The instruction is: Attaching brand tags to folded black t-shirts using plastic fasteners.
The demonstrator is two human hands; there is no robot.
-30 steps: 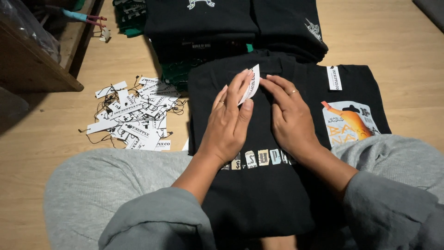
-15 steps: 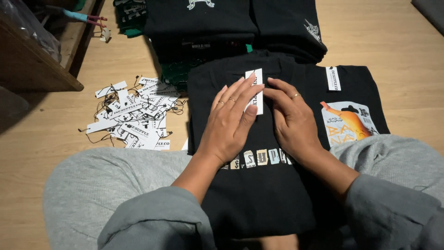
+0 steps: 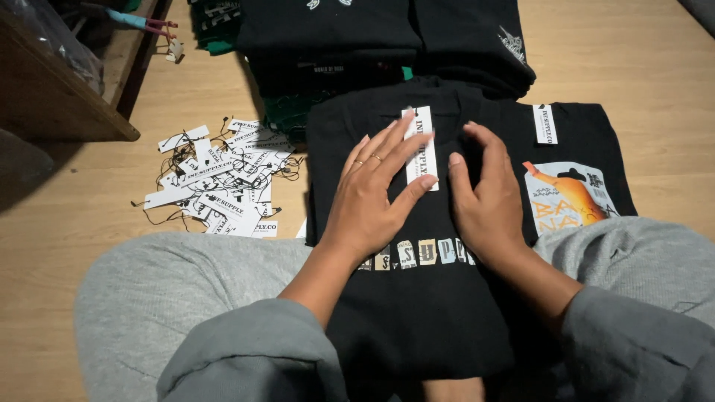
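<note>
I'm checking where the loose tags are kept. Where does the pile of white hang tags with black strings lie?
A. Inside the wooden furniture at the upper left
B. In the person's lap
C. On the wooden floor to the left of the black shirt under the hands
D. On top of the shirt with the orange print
C: the pile of white hang tags lies spread on the wooden floor, left of the black shirt that both hands press on.

The person wears a plain grey sweatshirt with loose sleeves pushed up to mid-forearm and matching grey sweatpants, while the left hand carries two thin rings on its fingers and the right hand is bare.
</note>
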